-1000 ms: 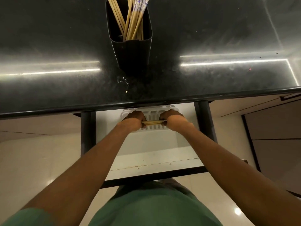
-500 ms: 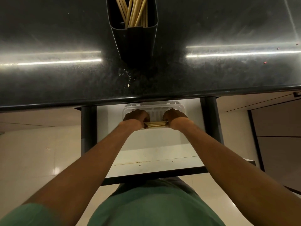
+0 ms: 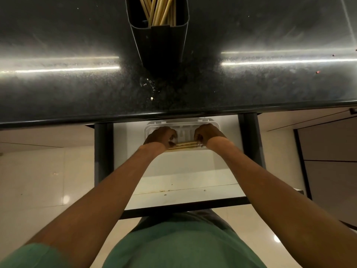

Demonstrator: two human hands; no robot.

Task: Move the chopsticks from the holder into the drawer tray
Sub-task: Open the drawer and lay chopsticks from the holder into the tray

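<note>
both hands pinch one small bundle of pale wooden chopsticks (image 3: 183, 146), my left hand (image 3: 161, 136) and right hand (image 3: 207, 134) curled over its ends, low across the white slotted plastic tray (image 3: 181, 126) in the open drawer (image 3: 185, 176). i'd lower it level, releasing both ends together. more wait in the black rectangular holder (image 3: 160, 35) on the dark speckled counter (image 3: 67, 89).
</note>
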